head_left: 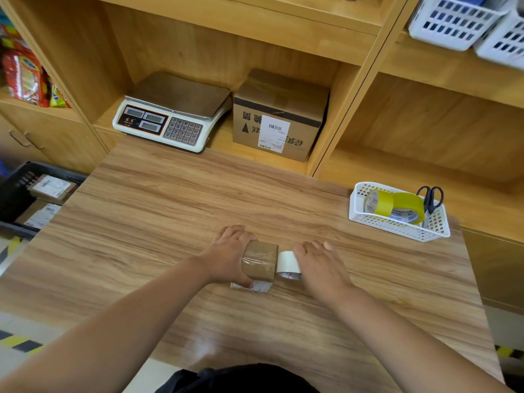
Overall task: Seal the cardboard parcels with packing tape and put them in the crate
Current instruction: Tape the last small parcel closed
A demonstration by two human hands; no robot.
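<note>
A small brown cardboard parcel (259, 260) stands on the wooden table (170, 211), with shiny clear tape across its top and a white label on its near side. My left hand (229, 255) grips the parcel from the left, fingers over its far edge and thumb on the near side. A roll of clear packing tape (287, 263) stands against the parcel's right side. My right hand (320, 263) holds that roll, fingers curled over it. A dark crate (17, 188) sits low at the far left with several labelled parcels inside.
A white basket (397, 225) at the table's right holds yellow tape rolls (397, 205) and black scissors (431, 198). On the shelf behind stand a weighing scale (170, 114) and a larger labelled carton (280, 114). White baskets (467, 21) sit on the upper right shelf.
</note>
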